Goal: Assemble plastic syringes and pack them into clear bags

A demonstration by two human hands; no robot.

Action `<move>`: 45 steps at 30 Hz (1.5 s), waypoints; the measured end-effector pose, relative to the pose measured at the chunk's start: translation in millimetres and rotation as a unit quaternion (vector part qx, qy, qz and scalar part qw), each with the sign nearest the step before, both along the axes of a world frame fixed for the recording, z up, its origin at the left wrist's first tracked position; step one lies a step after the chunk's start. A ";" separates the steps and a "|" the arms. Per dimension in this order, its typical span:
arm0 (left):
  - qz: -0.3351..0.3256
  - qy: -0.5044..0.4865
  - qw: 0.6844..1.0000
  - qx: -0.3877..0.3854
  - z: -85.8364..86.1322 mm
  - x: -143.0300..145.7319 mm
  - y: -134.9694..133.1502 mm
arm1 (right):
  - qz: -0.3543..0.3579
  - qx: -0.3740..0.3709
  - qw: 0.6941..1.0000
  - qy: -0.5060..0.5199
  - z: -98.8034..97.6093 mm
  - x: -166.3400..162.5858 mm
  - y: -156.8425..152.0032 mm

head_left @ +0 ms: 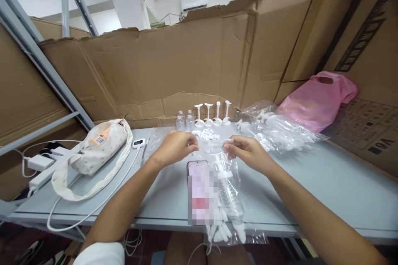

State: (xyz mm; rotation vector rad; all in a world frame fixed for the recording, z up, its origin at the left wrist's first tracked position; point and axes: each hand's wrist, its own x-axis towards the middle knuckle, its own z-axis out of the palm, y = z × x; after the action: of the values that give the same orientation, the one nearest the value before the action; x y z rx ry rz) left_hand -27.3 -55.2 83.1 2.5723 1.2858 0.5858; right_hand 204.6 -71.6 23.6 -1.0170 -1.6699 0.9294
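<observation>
Clear plastic bag [231, 198] of white plastic parts hanging nearest, over the front edge of the grey worktop [326, 186], top end pinched up between both hands. Left hand [175, 145] curled nearly shut, fingertips gripping the bag's left top corner; right hand [245, 151] same deal, fingers closed on the right corner, so the film is stretched between them. Phone [199, 174] flat just under the hands, partly tucked behind the bag, screen blurred out.

Just past the fingers, loose small white pieces [207, 134] scattered about. Behind those, two tiny clear bottles [185, 121] and a row of four white stands [213, 115] upright, close to the cardboard wall [174, 62]. Off to the right, another crinkly clear bag [280, 130] of white parts, with a pink plastic bag [320, 99] behind it, touching the cardboard. Over on the left, a cream fabric pouch [99, 149] with a long strap, plus a white cable [93, 209] looping off the edge and a white charger [37, 161] further out.
</observation>
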 end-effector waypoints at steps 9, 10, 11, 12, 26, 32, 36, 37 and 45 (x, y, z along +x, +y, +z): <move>-0.025 -0.315 0.926 -0.207 -18.8 -10.5 2.2 | 0.018 -0.011 0.999 0.027 -0.2 3.8 6.1; -0.027 -0.361 0.903 -0.232 -21.5 -6.9 2.1 | 0.024 -0.030 0.998 0.048 -1.1 4.4 6.7; -0.020 -0.399 0.884 -0.242 -23.7 -3.1 1.6 | 0.036 -0.056 0.995 0.070 -2.7 4.6 6.5; -0.009 -0.430 0.871 -0.238 -25.1 0.6 0.6 | 0.049 -0.085 0.991 0.093 -5.1 4.2 5.4; 0.016 -0.447 0.894 -0.033 -15.4 4.2 -8.3 | -0.073 -0.115 0.988 0.070 -22.3 12.3 -25.1; 0.173 -0.160 0.968 0.092 -36.6 -47.3 20.6 | -0.346 0.006 0.913 -0.215 40.5 111.1 32.5; 0.263 0.046 0.962 0.053 -51.0 -71.3 36.7 | -0.397 -0.070 0.845 -0.350 63.8 149.1 61.3; 0.271 0.084 0.958 0.031 -53.5 -74.6 38.3 | -0.404 -0.080 0.837 -0.361 65.7 154.2 65.9; 0.250 0.157 0.954 -0.056 -66.0 -77.5 37.6 | -0.439 -0.108 0.782 -0.429 67.3 155.7 85.6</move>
State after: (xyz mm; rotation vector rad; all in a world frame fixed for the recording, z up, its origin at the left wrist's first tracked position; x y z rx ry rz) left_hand -104.8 -17.6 17.1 2.3081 2.0385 0.1668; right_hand 360.3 14.0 90.9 -2.3442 -1.4301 -0.0379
